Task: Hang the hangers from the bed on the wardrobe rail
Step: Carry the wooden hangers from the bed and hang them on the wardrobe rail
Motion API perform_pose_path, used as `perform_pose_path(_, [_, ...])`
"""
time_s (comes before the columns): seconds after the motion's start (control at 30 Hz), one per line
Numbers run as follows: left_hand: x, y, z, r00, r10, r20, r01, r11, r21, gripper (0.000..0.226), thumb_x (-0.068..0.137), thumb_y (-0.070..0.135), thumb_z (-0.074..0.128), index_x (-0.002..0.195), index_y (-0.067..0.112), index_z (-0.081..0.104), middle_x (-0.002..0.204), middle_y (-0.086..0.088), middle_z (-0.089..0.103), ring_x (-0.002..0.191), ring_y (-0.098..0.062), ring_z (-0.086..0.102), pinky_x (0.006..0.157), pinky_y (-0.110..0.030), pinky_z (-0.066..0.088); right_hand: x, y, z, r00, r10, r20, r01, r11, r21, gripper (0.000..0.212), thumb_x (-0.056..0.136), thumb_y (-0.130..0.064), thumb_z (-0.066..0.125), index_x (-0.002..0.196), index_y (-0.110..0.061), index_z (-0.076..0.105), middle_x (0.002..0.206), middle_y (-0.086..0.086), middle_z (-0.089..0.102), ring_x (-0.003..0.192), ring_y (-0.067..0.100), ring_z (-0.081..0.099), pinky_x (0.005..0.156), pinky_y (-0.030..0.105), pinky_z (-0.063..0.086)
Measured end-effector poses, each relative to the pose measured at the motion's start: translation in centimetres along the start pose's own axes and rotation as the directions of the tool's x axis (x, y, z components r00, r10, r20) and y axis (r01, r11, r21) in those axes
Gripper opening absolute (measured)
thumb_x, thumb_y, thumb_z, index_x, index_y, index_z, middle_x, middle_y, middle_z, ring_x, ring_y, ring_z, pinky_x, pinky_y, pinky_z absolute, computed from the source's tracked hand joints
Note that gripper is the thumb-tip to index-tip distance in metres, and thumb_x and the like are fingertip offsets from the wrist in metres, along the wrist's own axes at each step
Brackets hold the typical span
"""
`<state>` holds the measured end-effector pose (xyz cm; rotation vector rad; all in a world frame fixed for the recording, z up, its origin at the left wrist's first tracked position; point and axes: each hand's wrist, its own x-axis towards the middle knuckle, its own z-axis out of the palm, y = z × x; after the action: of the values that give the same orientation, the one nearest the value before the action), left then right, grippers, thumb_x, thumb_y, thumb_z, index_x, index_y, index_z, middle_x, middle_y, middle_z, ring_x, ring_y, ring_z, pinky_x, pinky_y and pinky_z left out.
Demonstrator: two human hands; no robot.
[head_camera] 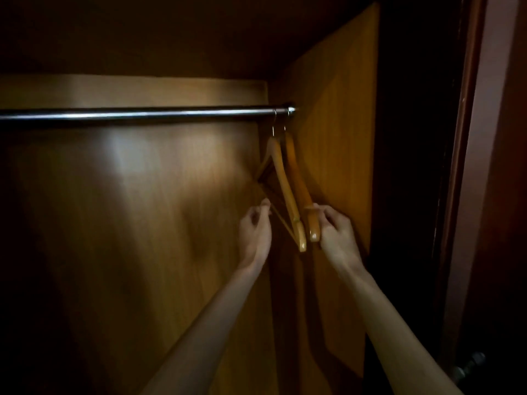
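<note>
Hangers, two of them and both of pale wood, hang side by side from the wardrobe rail [142, 114] at its far right end, close to the wardrobe's right side panel [342, 138]. Their metal hooks sit over the rail just beside each other. The left hanger [281, 178] is turned a little, so its lower crossbar shows as a thin strip slanting down to the left; the right hanger [299, 183] is seen almost edge-on, its rounded lower tip pointing toward the camera. Both hands are raised into the wardrobe from below, bare forearms stretched upward. The left hand [255, 226] has its fingers curled, and its fingertips pinch the crossbar of the left hanger near the lower corner. The right hand [335, 228] grips the lower end of the right hanger, thumb and fingers wrapped round the wood just above its tip. The two hands are near each other, with the hanger ends between them. The rail is shiny metal and runs level across the view, with a bright patch of light on the wooden back panel [128, 195] behind it. At the right edge stands a dark reddish door frame [467, 166].
</note>
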<state>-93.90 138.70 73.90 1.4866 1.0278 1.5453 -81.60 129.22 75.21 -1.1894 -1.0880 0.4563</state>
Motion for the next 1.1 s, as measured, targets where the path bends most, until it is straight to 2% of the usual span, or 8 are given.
perform_pose_path(0.13, [-5.0,-6.2,-0.7,0.959,-0.047,0.28,0.018,0.994,0.107,0.015,0.099,0.027,0.061,0.089,0.016,0.066,0.079,0.006,0.065,0.068,-0.009,0.057,0.06,-0.02,0.044,-3.6,6.2,-1.1,0.998,0.009,0.056,0.0,0.985,-0.171,0.017,0.102,-0.03,0.053,0.105,-0.029,0.07,0.088,-0.014,0.067,0.075,0.004,0.062,0.07,0.026,0.048])
perform_pose_path(0.33, [-12.9,-14.1,0.6,0.823,-0.036,0.566,-0.148,0.95,0.276,0.009,0.094,0.038,0.061,0.093,0.031,0.066,0.079,0.016,0.067,0.066,-0.003,0.063,0.057,-0.023,0.046,-10.4,14.2,-3.5,0.977,0.103,0.185,-0.012,0.899,-0.439,0.016,0.096,-0.017,0.064,0.11,-0.019,0.073,0.109,-0.011,0.066,0.095,-0.01,0.06,0.077,0.002,0.045])
perform_pose_path(0.5, [-18.6,-19.5,2.5,0.695,-0.185,0.695,-0.108,0.929,0.355,0.01,0.089,0.03,0.063,0.095,0.038,0.066,0.079,0.011,0.068,0.077,-0.019,0.068,0.066,-0.042,0.057,-17.3,19.1,-6.1,0.98,0.155,0.121,-0.053,0.802,-0.595,0.017,0.096,-0.018,0.062,0.111,-0.014,0.07,0.111,-0.001,0.066,0.09,0.008,0.063,0.076,0.017,0.052])
perform_pose_path(0.63, [-23.9,-22.3,3.2,0.508,-0.243,0.826,-0.199,0.9,0.387,0.003,0.09,0.021,0.068,0.09,0.022,0.065,0.057,0.019,0.052,0.056,0.005,0.055,0.053,-0.015,0.036,-23.2,22.3,-8.7,0.95,0.308,0.055,-0.185,0.694,-0.696,0.017,0.097,-0.026,0.058,0.105,-0.021,0.072,0.103,-0.009,0.067,0.084,0.011,0.066,0.07,0.032,0.057])
perform_pose_path(0.7, [-26.4,-24.1,3.9,0.389,-0.31,0.867,-0.227,0.88,0.417,0.014,0.091,0.036,0.066,0.087,0.023,0.067,0.055,0.017,0.053,0.054,0.002,0.051,0.052,-0.02,0.035,-26.2,23.6,-10.1,0.914,0.405,0.003,-0.28,0.637,-0.718,0.019,0.097,-0.028,0.058,0.106,-0.02,0.073,0.104,-0.007,0.07,0.086,0.015,0.067,0.071,0.033,0.054])
perform_pose_path(0.9, [-35.7,-29.8,6.6,-0.028,-0.471,0.882,-0.41,0.81,0.42,0.035,0.09,0.046,0.063,0.064,0.025,0.053,0.072,-0.001,0.07,0.077,-0.022,0.069,0.061,-0.034,0.049,-36.4,27.9,-14.2,0.635,0.741,-0.217,-0.675,0.395,-0.623,0.036,0.09,-0.049,0.044,0.106,-0.03,0.071,0.097,-0.004,0.074,0.089,0.019,0.069,0.075,0.039,0.057])
perform_pose_path(1.03, [-42.8,-32.9,7.7,-0.34,-0.596,0.728,-0.495,0.771,0.4,0.014,0.094,0.026,0.065,0.083,0.017,0.069,0.085,-0.001,0.073,0.082,-0.023,0.07,0.078,-0.043,0.059,-45.7,30.2,-16.5,0.325,0.848,-0.418,-0.897,0.137,-0.42,0.029,0.092,-0.034,0.046,0.091,-0.022,0.072,0.091,0.004,0.071,0.087,0.027,0.068,0.069,0.032,0.049])
perform_pose_path(1.1, [-46.1,-34.1,7.7,-0.433,-0.64,0.635,-0.565,0.741,0.362,0.014,0.095,0.025,0.065,0.09,0.016,0.073,0.092,-0.002,0.074,0.09,-0.022,0.07,0.084,-0.041,0.059,-50.9,30.7,-16.9,0.153,0.845,-0.512,-0.96,0.004,-0.281,0.03,0.089,-0.03,0.044,0.09,-0.018,0.072,0.098,0.013,0.072,0.091,0.035,0.069,0.07,0.031,0.046])
